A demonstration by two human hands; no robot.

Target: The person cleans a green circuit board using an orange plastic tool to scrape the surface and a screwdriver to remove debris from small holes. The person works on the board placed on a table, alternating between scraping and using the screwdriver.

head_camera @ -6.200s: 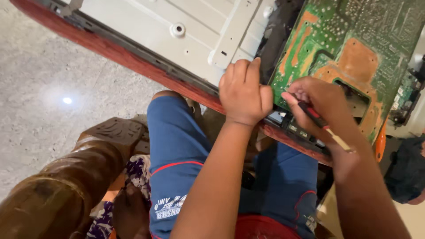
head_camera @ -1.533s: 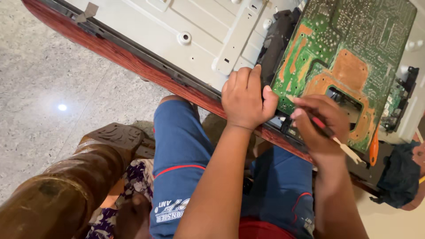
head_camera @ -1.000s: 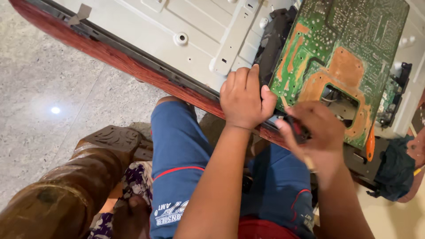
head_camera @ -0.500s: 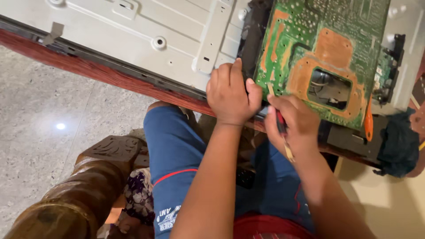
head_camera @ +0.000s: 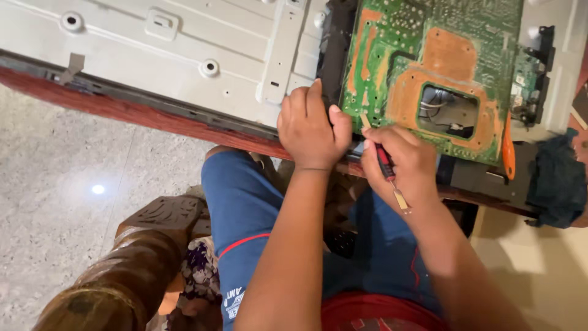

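Observation:
A green and copper circuit board (head_camera: 429, 67) lies on the grey metal back panel (head_camera: 184, 55) of a flat appliance with a red frame edge (head_camera: 153, 119). My left hand (head_camera: 312, 132) rests with curled fingers on the panel's near edge, beside the board's left corner. My right hand (head_camera: 401, 165) grips a small screwdriver with a red and black handle (head_camera: 387, 168). Its upper end sits at the board's lower left edge, and its yellowish lower end sticks out below my fist.
An orange-handled tool (head_camera: 508, 147) lies at the board's right edge. A dark blue cloth (head_camera: 560, 181) sits at the right. My knees in blue shorts are under the panel. A carved wooden chair arm (head_camera: 135, 257) is at lower left, above a speckled floor (head_camera: 55, 196).
The view has shifted, so the panel and board sit lower and more to the left. My right hand has drawn closer to the board's lower left edge; the left hand stays on the panel edge.

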